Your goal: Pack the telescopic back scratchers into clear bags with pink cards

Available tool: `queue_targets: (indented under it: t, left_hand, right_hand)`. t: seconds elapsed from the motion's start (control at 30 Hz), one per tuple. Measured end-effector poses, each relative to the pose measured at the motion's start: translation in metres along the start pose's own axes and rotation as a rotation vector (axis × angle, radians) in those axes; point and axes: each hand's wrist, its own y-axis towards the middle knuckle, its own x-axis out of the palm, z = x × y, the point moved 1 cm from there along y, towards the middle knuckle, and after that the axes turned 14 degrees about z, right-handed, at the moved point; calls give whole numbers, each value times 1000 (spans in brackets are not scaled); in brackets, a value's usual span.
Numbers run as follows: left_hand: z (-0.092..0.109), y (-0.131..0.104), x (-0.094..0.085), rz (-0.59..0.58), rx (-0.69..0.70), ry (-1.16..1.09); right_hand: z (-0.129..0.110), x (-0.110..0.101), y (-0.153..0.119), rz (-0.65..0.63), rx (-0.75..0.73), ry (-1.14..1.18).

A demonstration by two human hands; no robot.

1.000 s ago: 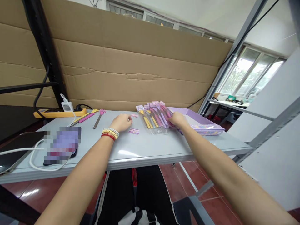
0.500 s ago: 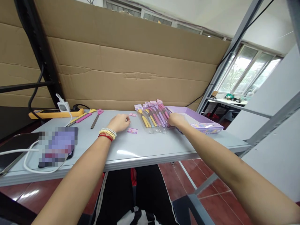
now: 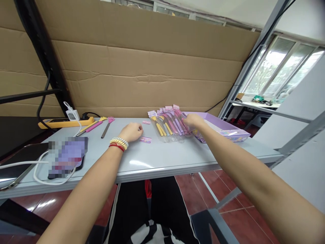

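Observation:
My left hand (image 3: 132, 131) rests on the grey table with its fingers curled; whether they hold anything is hidden. Beside it lie two small pink labels, one nearer (image 3: 145, 140) and one farther back (image 3: 146, 122). Several bagged fork-like tools (image 3: 169, 123) with yellow, pink and purple handles lie in an overlapping row at the centre. My right hand (image 3: 193, 121) is at the right end of this row, next to the purple tray (image 3: 223, 126); its fingertips are blurred and partly hidden, so its grip is unclear.
Unbagged forks (image 3: 108, 127) lie at the left back of the table (image 3: 157, 159). Farther left are a yellow power strip (image 3: 61, 123) with a white charger, a phone (image 3: 68, 157) and white cables. A cardboard sheet (image 3: 152, 61) stands behind. A metal post rises at the right.
The view has shifted slightly, moving most things a little to the right in the picture. Both hands stay near the same places on the table.

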Motion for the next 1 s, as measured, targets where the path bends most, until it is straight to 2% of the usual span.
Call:
queue_targets:
  t: [0.07,0.2,0.3,0.4,0.6,0.8,1.0]
  left_hand:
    - [1,0,0,-9,-2,6]
    - [-1,-1,1,-13,0,3]
    - [-3,-1,2,-6,-4,0]
    - [-5,0,2,21,-11,16]
    - [-6,0,4,62,-82,53]
    - [-10,1,3,102,-195,111]
    - [-34,2,-2,316,-366,287]
  right_hand:
    - [-17,-7,-7,-19,-36,-9]
    - [-65,-12,-27,3,-140,123]
    - [-96,-1,-44,24,-288,264]
    - [-112,15,-61,87,-431,377]
    - [-112,35,-79,48,-528,457]
    - [-95,40,-75,-9,-411,686]
    - [-93,42,-75,-41,-384,742]
